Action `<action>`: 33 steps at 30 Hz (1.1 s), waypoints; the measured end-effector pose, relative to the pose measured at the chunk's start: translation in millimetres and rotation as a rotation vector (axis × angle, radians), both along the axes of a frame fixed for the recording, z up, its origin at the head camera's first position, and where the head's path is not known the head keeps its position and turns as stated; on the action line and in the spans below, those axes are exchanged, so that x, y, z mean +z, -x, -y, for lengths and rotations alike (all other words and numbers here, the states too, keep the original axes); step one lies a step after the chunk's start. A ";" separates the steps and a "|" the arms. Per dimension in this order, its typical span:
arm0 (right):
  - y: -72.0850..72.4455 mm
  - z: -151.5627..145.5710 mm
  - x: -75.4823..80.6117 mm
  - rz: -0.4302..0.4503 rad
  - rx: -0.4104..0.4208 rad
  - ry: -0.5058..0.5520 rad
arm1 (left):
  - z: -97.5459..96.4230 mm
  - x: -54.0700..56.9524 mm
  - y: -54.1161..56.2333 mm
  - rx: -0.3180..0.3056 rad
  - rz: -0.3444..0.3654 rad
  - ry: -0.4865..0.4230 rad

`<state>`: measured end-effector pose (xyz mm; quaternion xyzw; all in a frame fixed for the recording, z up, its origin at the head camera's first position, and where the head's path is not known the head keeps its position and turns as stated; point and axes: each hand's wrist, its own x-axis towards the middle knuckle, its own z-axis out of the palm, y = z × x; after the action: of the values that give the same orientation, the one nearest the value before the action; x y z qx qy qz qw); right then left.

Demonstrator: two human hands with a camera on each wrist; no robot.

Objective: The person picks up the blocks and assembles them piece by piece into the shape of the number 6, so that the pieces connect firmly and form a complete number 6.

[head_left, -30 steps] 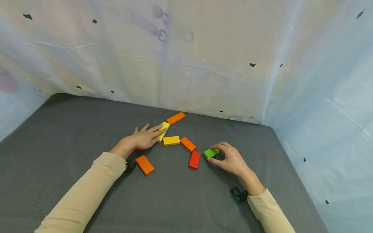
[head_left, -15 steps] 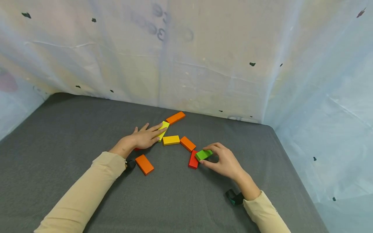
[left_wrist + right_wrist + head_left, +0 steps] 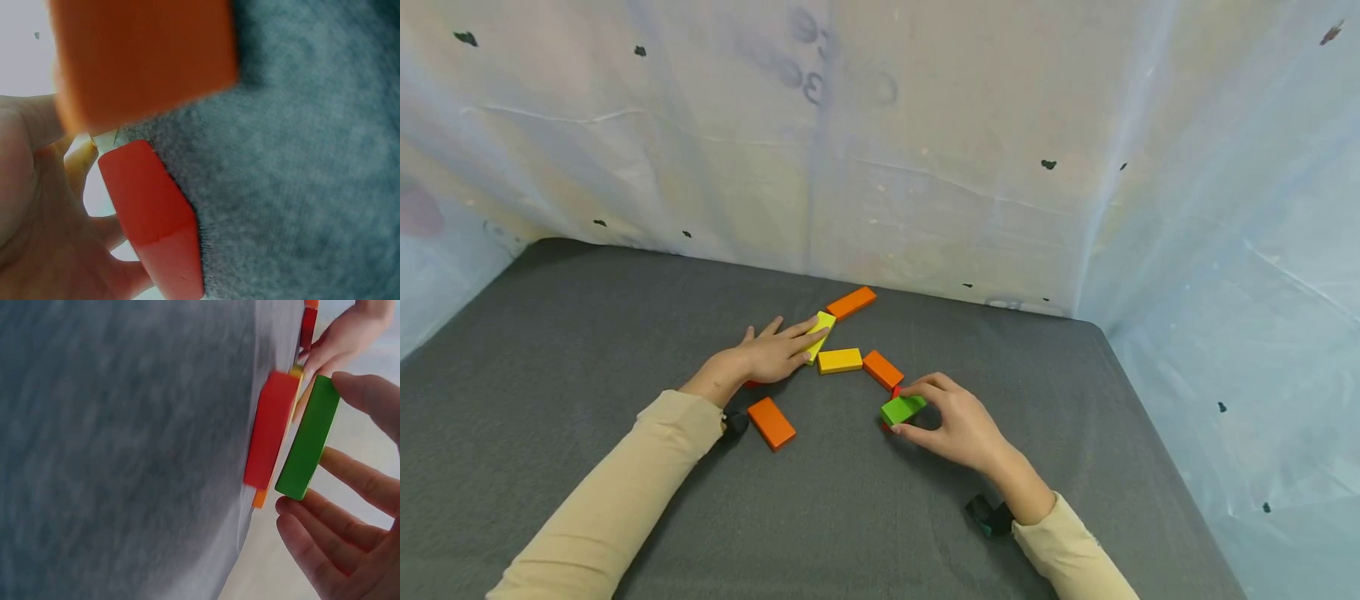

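Observation:
My right hand [image 3: 958, 429] pinches a green block [image 3: 901, 409] between thumb and fingertips. It is held just above a red block [image 3: 272, 428]; in the right wrist view a gap shows between them. In the head view the green block covers most of that red block. Spread out, my left hand [image 3: 767, 360] lies with its fingers across a light yellow block [image 3: 826, 323]. Partly hidden under that hand is another red block [image 3: 150, 200], seen better in the left wrist view. An orange block [image 3: 772, 423] lies close to the left wrist.
A far orange block [image 3: 852, 302] touches the end of the light yellow one. A deeper yellow block [image 3: 840, 361] and another orange block [image 3: 883, 369] continue the row towards the right hand. All lie on a dark grey tabletop [image 3: 850, 517], with plastic sheeting [image 3: 925, 167] behind.
My right hand has carried the green block leftward, from beside the red block to over it. The left hand has stayed in place.

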<state>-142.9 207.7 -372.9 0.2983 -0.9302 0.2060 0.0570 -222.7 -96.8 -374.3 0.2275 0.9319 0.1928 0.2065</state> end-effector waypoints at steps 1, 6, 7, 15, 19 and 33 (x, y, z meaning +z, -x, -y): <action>-0.8 1.9 0.1 0.000 0.004 -0.001 | -0.1 0.1 -0.2 0.000 -0.001 0.001; -4.1 9.9 -0.3 0.005 0.019 -0.007 | -1.1 0.4 -0.4 -0.001 -0.004 0.012; -4.5 11.3 -0.7 0.003 0.022 -0.010 | -1.3 0.3 -0.4 -0.001 -0.005 0.014; -8.0 22.2 -2.4 0.003 0.036 -0.024 | -1.2 0.2 -0.5 -0.002 -0.009 0.019; -9.7 28.3 -1.2 0.007 0.058 -0.036 | -1.0 0.3 -0.2 0.001 -0.014 0.030; -14.5 48.4 -1.2 -0.003 0.103 -0.104 | 0.1 -1.5 1.6 0.000 -0.024 0.034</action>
<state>-128.4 159.3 -374.1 0.3489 -0.9229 0.1596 0.0321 -224.3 -96.9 -375.8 0.2264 0.9374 0.1742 0.1992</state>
